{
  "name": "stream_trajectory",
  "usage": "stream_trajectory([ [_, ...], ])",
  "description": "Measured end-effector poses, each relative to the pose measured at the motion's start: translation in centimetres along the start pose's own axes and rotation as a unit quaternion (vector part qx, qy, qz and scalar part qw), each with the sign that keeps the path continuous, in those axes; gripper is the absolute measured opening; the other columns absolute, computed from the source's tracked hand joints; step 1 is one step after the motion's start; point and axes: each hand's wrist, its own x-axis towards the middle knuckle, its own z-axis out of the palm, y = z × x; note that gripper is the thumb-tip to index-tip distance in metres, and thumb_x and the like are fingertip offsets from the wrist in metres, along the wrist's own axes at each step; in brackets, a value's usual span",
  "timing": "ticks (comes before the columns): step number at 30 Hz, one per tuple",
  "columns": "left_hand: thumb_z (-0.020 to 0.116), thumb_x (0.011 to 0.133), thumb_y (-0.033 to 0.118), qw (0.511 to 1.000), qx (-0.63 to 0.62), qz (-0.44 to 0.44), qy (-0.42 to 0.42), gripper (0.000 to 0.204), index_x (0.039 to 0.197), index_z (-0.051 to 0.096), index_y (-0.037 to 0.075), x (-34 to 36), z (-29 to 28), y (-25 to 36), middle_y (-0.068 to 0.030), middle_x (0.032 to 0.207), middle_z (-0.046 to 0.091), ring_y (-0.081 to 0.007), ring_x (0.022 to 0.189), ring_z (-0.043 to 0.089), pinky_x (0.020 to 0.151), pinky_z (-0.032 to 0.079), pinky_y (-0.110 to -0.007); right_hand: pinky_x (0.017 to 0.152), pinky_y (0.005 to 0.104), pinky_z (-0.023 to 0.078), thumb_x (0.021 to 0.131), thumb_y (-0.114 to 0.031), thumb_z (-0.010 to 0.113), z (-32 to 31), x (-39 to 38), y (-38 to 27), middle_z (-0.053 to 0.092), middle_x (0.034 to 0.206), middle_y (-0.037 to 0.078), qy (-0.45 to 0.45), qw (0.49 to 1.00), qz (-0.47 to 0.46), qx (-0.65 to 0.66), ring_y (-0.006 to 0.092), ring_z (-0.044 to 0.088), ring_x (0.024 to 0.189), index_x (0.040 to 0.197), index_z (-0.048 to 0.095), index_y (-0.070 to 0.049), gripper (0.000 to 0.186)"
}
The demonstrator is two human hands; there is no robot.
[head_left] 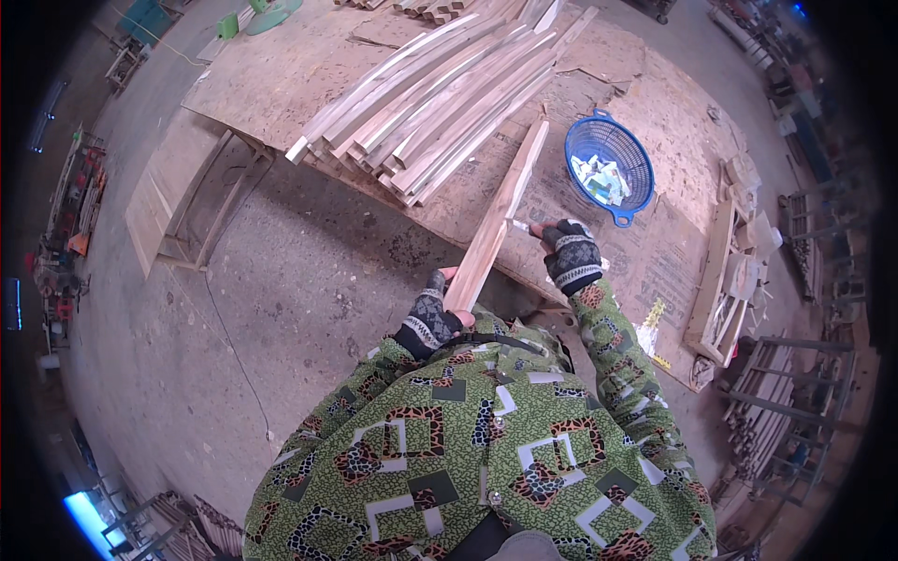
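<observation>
A long wooden strip [500, 220] slants away from me, its far end on the table and its near end over the table's front edge. My left hand [433, 316], in a grey patterned fingerless glove, is closed around that near end. My right hand [569, 251], gloved the same way, pinches a small pale slip [518, 224] whose tip meets the strip's right side. What the slip is made of I cannot make out. Beyond my right hand stands a blue plastic basket [644, 166] with several small white and pale green pieces [603, 179] in it.
Many wooden strips [440, 103] lie stacked across the table [253, 79], some ends overhanging its front edge. A wooden trough [713, 299] with plastic containers [745, 274] stands at the right. A board on a frame [168, 201] is at the left, and a thin cord [229, 344] crosses the floor.
</observation>
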Motion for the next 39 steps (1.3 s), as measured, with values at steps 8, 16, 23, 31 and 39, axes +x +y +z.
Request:
stream_trajectory([
  [8, 0.052, 0.061, -0.007, 0.939, -0.323, -0.086, -0.077, 0.077, 0.131, 0.025, 0.012, 0.7, -0.5, -0.7, -0.0173, 0.086, 0.052, -0.0211, 0.042, 0.047, 0.032, 0.035, -0.030, 0.063, 0.0277, 0.047, 0.085, -0.010, 0.053, 4.4, -1.1, 0.2, 0.063, 0.085, 0.010, -0.017, 0.910, 0.179, 0.374, 0.0175, 0.062, 0.073, 0.112, 0.060, -0.011, 0.027],
  [16, 0.050, 0.062, -0.004, 0.906, -0.406, -0.071, -0.094, 0.075, 0.131, 0.025, 0.010, 0.9, -0.3, -1.4, -0.0183, 0.088, 0.050, -0.0214, 0.041, 0.046, 0.031, 0.034, -0.030, 0.069, 0.0383, 0.046, 0.084, -0.012, 0.053, 4.4, -1.8, -2.5, 0.056, 0.080, 0.015, 0.063, 0.986, 0.026, 0.155, 0.0318, 0.058, 0.080, 0.108, 0.060, -0.012, 0.025],
  [23, 0.050, 0.062, -0.002, 0.909, -0.398, -0.074, -0.096, 0.074, 0.131, 0.025, 0.008, 0.8, -0.3, -1.5, -0.0185, 0.089, 0.048, -0.0219, 0.041, 0.045, 0.031, 0.033, -0.031, 0.069, 0.0373, 0.043, 0.079, -0.007, 0.058, 2.5, -3.6, -4.4, 0.055, 0.078, 0.015, 0.013, 0.986, 0.017, 0.167, 0.0312, 0.055, 0.077, 0.106, 0.062, -0.008, 0.027],
  [31, 0.051, 0.068, 0.006, 0.920, -0.368, -0.049, -0.122, 0.064, 0.128, 0.030, 0.005, 0.2, -0.3, -0.9, -0.0148, 0.092, 0.047, -0.0179, 0.049, 0.045, 0.040, 0.036, -0.029, 0.073, 0.0395, 0.045, 0.076, -0.002, 0.056, 1.1, -5.3, -6.2, 0.058, 0.091, 0.016, 0.033, 0.976, -0.006, 0.214, 0.0337, 0.056, 0.083, 0.108, 0.059, -0.008, 0.032],
  [39, 0.052, 0.065, 0.002, 0.911, -0.392, -0.063, -0.108, 0.067, 0.128, 0.029, 0.004, 0.6, 0.0, -1.3, -0.0161, 0.086, 0.049, -0.0210, 0.044, 0.047, 0.034, 0.034, -0.030, 0.077, 0.0368, 0.046, 0.077, -0.003, 0.059, 1.3, -5.0, -6.9, 0.058, 0.097, 0.014, 0.039, 0.982, -0.031, 0.185, 0.0312, 0.056, 0.090, 0.109, 0.060, -0.007, 0.032],
])
